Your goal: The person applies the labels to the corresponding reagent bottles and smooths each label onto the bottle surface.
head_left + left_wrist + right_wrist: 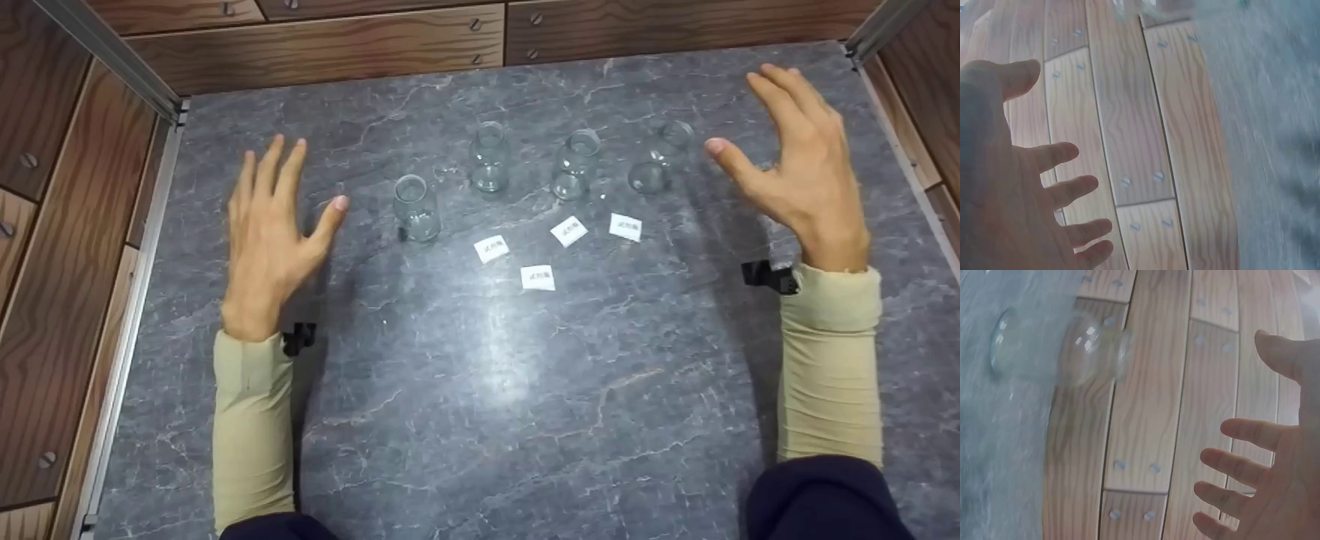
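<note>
Several clear glass bottles stand upright on the grey marbled table in the head view. Closest to my left hand (pixel 270 232) is the leftmost bottle (pixel 420 217); that hand has its fingers extended, thumb apart, and holds nothing. My right hand (pixel 806 165) is likewise spread and free of any object, to the right of the rightmost bottle (pixel 660 157). Between these two are a second bottle (pixel 490 161) and a third bottle (pixel 576 165). The right wrist view also catches a bottle (pixel 1044 346), turned sideways by the camera's angle.
In front of the bottles lie several small white paper labels (pixel 538 277) with dark printed characters. Wood-patterned panels (pixel 315 49) with screw heads wall the table at the back and sides. A metal rail (pixel 124 330) runs along the left edge.
</note>
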{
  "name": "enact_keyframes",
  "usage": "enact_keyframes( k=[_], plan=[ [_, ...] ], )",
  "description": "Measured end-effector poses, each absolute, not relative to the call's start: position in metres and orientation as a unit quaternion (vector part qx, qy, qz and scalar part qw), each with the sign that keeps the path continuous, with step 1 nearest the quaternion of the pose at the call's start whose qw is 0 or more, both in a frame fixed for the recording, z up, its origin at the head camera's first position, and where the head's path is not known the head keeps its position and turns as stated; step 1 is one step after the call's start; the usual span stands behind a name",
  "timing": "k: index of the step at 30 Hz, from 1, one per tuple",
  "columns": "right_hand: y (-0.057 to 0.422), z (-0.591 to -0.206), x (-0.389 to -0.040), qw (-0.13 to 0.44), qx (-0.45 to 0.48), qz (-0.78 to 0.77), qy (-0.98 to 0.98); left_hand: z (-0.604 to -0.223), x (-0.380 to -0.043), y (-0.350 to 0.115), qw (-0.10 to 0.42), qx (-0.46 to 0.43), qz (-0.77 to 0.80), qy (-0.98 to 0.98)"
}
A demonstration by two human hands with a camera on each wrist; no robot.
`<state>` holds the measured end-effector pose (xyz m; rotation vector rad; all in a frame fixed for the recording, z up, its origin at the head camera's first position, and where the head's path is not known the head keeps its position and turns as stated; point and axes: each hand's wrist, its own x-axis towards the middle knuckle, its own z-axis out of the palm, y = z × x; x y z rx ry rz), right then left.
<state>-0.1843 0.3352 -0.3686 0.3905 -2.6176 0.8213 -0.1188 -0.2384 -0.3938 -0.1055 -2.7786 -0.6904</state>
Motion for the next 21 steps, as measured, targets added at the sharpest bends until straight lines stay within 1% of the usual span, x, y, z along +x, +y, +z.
enact_keyframes(
  k=[7, 14, 21],
  plan=[
    [0.306, -0.364, -0.180, 0.188, 0.185, 0.336, -0.904, -0.397, -0.104, -0.225, 0.137, -0.051, -0.283, -0.948],
    [0.275, -0.364, -0.177, 0.190, 0.239, 0.358, -0.883, -0.404, -0.094, -0.211, 0.148, -0.080, -0.300, -0.939],
    [0.247, -0.367, -0.176, 0.170, 0.302, 0.357, -0.867, -0.404, -0.086, -0.196, 0.130, -0.090, -0.308, -0.938]
  ],
)
